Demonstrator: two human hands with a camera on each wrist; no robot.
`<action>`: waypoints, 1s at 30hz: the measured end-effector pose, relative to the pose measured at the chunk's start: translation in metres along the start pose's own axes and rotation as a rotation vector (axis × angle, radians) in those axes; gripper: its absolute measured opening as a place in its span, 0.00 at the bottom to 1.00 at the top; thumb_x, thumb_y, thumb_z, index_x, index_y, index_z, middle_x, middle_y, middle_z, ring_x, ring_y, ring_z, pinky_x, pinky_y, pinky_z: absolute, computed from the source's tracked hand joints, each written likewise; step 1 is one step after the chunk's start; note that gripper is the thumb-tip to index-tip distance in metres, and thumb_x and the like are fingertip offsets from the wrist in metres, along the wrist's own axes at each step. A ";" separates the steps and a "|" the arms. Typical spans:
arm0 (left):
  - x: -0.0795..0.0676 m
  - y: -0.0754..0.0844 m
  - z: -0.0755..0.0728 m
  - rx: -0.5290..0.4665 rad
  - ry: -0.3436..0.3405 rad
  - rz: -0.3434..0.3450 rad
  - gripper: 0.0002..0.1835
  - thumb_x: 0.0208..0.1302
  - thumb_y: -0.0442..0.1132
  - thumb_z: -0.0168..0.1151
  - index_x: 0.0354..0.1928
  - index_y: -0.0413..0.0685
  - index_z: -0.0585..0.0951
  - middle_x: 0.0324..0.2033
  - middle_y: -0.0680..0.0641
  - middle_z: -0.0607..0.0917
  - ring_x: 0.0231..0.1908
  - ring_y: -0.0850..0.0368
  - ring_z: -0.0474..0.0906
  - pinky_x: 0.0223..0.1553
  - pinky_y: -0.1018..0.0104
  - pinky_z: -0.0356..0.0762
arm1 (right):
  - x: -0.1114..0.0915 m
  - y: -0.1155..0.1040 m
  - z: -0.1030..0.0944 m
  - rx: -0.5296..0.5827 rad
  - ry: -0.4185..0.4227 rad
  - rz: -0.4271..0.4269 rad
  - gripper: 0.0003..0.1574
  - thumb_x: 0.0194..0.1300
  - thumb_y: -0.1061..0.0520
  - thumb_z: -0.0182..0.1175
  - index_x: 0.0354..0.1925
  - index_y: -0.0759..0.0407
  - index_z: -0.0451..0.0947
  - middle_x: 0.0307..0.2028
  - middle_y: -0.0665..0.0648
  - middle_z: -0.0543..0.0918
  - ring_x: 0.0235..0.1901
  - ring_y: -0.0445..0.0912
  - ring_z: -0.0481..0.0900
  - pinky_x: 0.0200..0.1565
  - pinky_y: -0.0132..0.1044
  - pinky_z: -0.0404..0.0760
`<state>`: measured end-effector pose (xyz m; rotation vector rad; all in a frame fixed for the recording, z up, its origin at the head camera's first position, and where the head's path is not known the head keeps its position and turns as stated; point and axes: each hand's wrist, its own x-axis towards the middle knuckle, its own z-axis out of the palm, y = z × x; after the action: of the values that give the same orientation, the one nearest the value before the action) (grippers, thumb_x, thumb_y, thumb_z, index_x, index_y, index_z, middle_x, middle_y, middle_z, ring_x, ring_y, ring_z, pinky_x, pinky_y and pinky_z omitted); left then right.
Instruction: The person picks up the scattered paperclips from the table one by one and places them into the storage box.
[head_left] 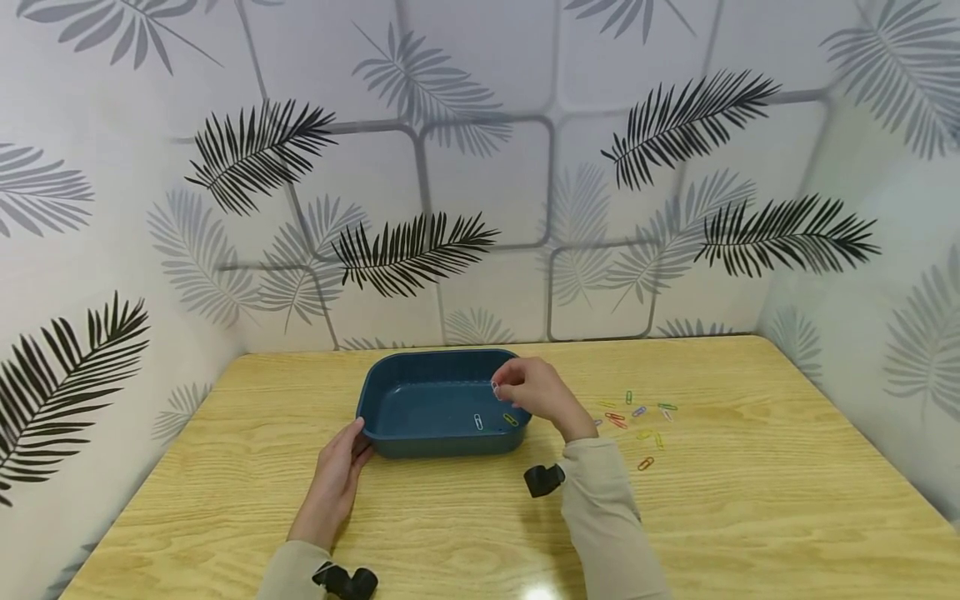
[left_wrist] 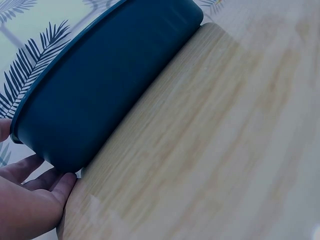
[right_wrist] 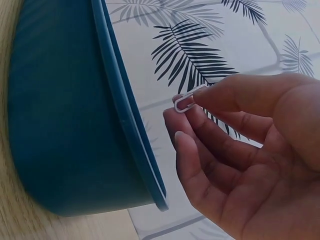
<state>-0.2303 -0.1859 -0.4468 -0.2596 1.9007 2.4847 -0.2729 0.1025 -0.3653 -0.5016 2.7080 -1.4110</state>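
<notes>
Paperclip (right_wrist: 189, 93), white; slim; round-ended

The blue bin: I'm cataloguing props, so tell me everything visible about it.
The blue bin is a shallow, open-topped rounded rectangle with a projecting rim, apparently plastic. It sits upright on the table. Inside lie a white paper clip and a yellow paper clip. The left hand touches its near left corner; the right hand hovers near its right side.

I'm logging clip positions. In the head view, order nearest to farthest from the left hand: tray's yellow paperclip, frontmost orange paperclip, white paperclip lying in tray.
1. White paperclip: in the tray
2. Yellow paperclip: tray's right end
3. Orange paperclip: on table, right of tray
</notes>
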 end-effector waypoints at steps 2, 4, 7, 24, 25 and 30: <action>0.000 0.000 0.000 -0.002 -0.003 -0.001 0.30 0.77 0.47 0.44 0.70 0.30 0.59 0.65 0.36 0.63 0.60 0.53 0.64 0.63 0.64 0.64 | 0.000 0.000 0.001 0.003 -0.013 0.001 0.06 0.67 0.64 0.59 0.41 0.65 0.80 0.33 0.54 0.82 0.38 0.56 0.80 0.34 0.37 0.80; 0.000 0.000 -0.001 -0.005 -0.003 -0.002 0.30 0.77 0.47 0.44 0.70 0.30 0.58 0.66 0.35 0.62 0.61 0.52 0.63 0.64 0.62 0.62 | 0.000 0.001 0.001 0.007 -0.023 -0.002 0.06 0.67 0.64 0.59 0.41 0.66 0.80 0.33 0.54 0.82 0.38 0.58 0.80 0.34 0.37 0.80; 0.000 0.000 -0.002 -0.004 -0.003 -0.001 0.30 0.77 0.47 0.44 0.70 0.31 0.58 0.65 0.36 0.63 0.59 0.55 0.65 0.64 0.61 0.62 | 0.000 0.001 0.002 0.008 -0.028 -0.005 0.06 0.66 0.64 0.60 0.41 0.67 0.80 0.32 0.54 0.82 0.37 0.57 0.81 0.34 0.37 0.80; -0.001 0.001 -0.002 -0.016 -0.012 0.001 0.31 0.77 0.46 0.44 0.71 0.30 0.56 0.68 0.35 0.60 0.65 0.49 0.59 0.67 0.58 0.58 | 0.003 0.004 0.008 0.062 -0.079 -0.023 0.06 0.64 0.69 0.59 0.40 0.71 0.79 0.29 0.55 0.83 0.36 0.56 0.83 0.39 0.50 0.83; -0.001 0.001 -0.002 -0.020 -0.014 0.002 0.31 0.77 0.46 0.44 0.71 0.30 0.56 0.68 0.34 0.60 0.65 0.48 0.58 0.67 0.58 0.57 | 0.003 0.005 0.007 0.058 -0.081 -0.025 0.07 0.64 0.69 0.59 0.41 0.72 0.78 0.30 0.55 0.84 0.36 0.57 0.83 0.39 0.50 0.83; 0.000 0.000 -0.001 -0.032 -0.020 0.007 0.31 0.78 0.45 0.44 0.71 0.30 0.56 0.68 0.33 0.59 0.66 0.47 0.57 0.67 0.57 0.57 | 0.003 0.006 0.007 0.045 -0.086 -0.027 0.07 0.65 0.69 0.58 0.41 0.72 0.78 0.31 0.57 0.84 0.37 0.59 0.82 0.39 0.48 0.83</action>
<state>-0.2300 -0.1868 -0.4464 -0.2283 1.8591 2.5148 -0.2764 0.0987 -0.3737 -0.5838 2.6069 -1.4183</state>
